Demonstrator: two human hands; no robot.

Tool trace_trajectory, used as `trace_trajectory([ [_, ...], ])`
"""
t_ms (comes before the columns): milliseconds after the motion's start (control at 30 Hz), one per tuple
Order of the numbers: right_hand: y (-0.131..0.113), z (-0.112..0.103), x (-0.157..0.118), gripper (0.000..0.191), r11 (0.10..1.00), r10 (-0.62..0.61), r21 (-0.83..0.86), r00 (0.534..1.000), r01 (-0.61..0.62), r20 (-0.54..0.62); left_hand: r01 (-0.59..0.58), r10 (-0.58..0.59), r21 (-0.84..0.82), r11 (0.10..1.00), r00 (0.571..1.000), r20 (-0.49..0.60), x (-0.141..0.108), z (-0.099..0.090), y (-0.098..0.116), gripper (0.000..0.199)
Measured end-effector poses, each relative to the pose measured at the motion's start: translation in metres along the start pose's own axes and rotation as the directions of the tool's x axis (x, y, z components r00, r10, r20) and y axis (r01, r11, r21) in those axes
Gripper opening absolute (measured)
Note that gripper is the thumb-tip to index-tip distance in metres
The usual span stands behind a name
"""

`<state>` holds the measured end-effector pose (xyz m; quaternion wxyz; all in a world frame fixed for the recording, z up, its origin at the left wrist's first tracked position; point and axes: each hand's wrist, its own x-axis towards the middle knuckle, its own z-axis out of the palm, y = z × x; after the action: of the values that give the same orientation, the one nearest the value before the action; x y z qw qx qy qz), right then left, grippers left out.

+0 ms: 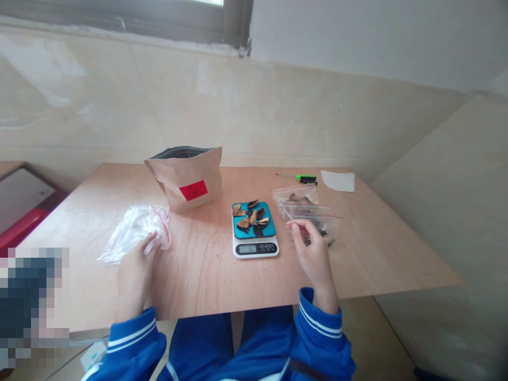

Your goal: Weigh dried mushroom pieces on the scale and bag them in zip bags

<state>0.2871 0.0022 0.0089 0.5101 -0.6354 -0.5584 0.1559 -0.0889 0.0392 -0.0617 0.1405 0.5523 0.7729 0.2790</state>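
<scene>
Plastic bags (133,230) at nine o'clock from scale (256,249): touches with left hand (137,267); curls right hand (313,251) narrow at four; can't tell grips; could spill dried pieces (254,217) by bumping.

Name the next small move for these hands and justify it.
Probably the left hand should lift one bag from the clear plastic at its fingertips: dried pieces lie loose on the scale, while bags with similar pieces lie by the right hand.
</scene>
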Motion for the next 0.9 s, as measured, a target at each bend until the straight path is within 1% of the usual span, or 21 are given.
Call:
trace_trajectory([
  [67, -0.008, 0.006, -0.004, 0.024, 0.998, -0.002, 0.062, 0.999, 0.0, 0.039, -0.006, 0.004, -0.035, 0.999, 0.998, -0.058, -0.007, -0.008, 0.008, 0.046],
  [100, -0.012, 0.011, -0.006, 0.024, 0.994, -0.002, 0.107, 0.997, -0.006, 0.073, -0.041, 0.035, -0.066, 0.997, 0.996, -0.087, -0.011, -0.012, 0.013, 0.044],
  [167, -0.022, 0.025, -0.013, 0.025, 0.978, 0.003, 0.205, 0.985, -0.039, 0.173, -0.185, 0.166, -0.155, 0.97, 0.978, -0.128, -0.023, -0.02, 0.027, 0.04],
  [200, -0.028, 0.034, -0.017, 0.026, 0.965, 0.011, 0.251, 0.972, -0.071, 0.235, -0.275, 0.255, -0.198, 0.941, 0.96, -0.119, -0.029, -0.022, 0.035, 0.038],
  [233, -0.034, 0.044, -0.022, 0.028, 0.95, 0.02, 0.293, 0.954, -0.112, 0.3, -0.361, 0.352, -0.238, 0.902, 0.932, -0.081, -0.036, -0.024, 0.044, 0.037],
  [300, -0.044, 0.064, -0.031, 0.031, 0.908, 0.046, 0.363, 0.912, -0.209, 0.409, -0.49, 0.511, -0.316, 0.812, 0.859, -0.018, -0.049, -0.024, 0.063, 0.036],
  [333, -0.048, 0.074, -0.034, 0.032, 0.881, 0.067, 0.396, 0.897, -0.259, 0.437, -0.528, 0.571, -0.355, 0.771, 0.821, 0.019, -0.055, -0.022, 0.071, 0.036],
  [367, -0.05, 0.082, -0.038, 0.033, 0.85, 0.093, 0.431, 0.891, -0.304, 0.445, -0.558, 0.616, -0.385, 0.735, 0.787, 0.034, -0.06, -0.019, 0.078, 0.037],
  [433, -0.05, 0.093, -0.041, 0.033, 0.78, 0.156, 0.501, 0.892, -0.374, 0.423, -0.593, 0.668, -0.416, 0.69, 0.743, 0.048, -0.067, -0.014, 0.089, 0.037],
  [533, -0.043, 0.096, -0.04, 0.037, 0.697, 0.222, 0.573, 0.889, -0.432, 0.4, -0.619, 0.703, -0.433, 0.655, 0.71, 0.047, -0.072, -0.011, 0.097, 0.038],
  [600, -0.038, 0.092, -0.039, 0.038, 0.699, 0.237, 0.569, 0.891, -0.433, 0.387, -0.619, 0.71, -0.433, 0.655, 0.701, 0.071, -0.074, -0.014, 0.101, 0.039],
  [667, -0.037, 0.086, -0.038, 0.035, 0.726, 0.239, 0.545, 0.897, -0.42, 0.373, -0.604, 0.71, -0.437, 0.667, 0.694, 0.124, -0.077, -0.017, 0.104, 0.037],
  [733, -0.04, 0.082, -0.04, 0.031, 0.728, 0.209, 0.543, 0.889, -0.419, 0.407, -0.57, 0.697, -0.464, 0.678, 0.7, 0.158, -0.079, -0.016, 0.106, 0.031],
  [767, -0.043, 0.081, -0.041, 0.031, 0.715, 0.179, 0.555, 0.879, -0.424, 0.441, -0.546, 0.683, -0.491, 0.679, 0.715, 0.15, -0.08, -0.013, 0.107, 0.029],
  [833, -0.049, 0.079, -0.044, 0.03, 0.675, 0.102, 0.595, 0.854, -0.436, 0.51, -0.49, 0.643, -0.576, 0.654, 0.761, 0.084, -0.082, -0.004, 0.107, 0.029],
  [900, -0.056, 0.079, -0.047, 0.03, 0.636, 0.033, 0.638, 0.842, -0.434, 0.539, -0.435, 0.59, -0.664, 0.608, 0.808, 0.011, -0.082, 0.008, 0.106, 0.041],
])
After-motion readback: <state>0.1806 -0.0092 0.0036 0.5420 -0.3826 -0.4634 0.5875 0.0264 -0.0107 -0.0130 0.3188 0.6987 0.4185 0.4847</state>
